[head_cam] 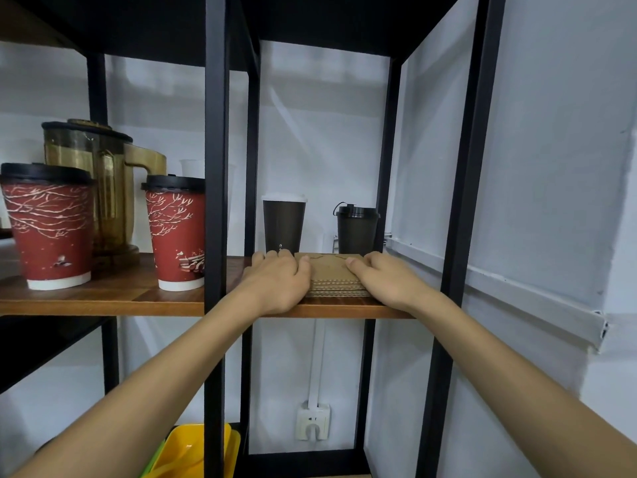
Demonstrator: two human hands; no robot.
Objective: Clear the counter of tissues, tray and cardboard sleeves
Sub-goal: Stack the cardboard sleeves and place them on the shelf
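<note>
Though shelved, sleeves (333, 274) between hands.

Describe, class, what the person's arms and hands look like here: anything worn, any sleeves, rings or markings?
Both forearms are bare, with no sleeve showing up to the frame edge. The left hand and right hand wear no gloves, and no rings, watch, bracelets or markings are visible on them. The fingers show short, unpainted nails.

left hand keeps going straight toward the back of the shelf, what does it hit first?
Probably the brown cup. The left hand points at the wall, fingertips just short of the cup's base, beside the sleeves. Depth is unclear; it may slip past on the left.
</note>
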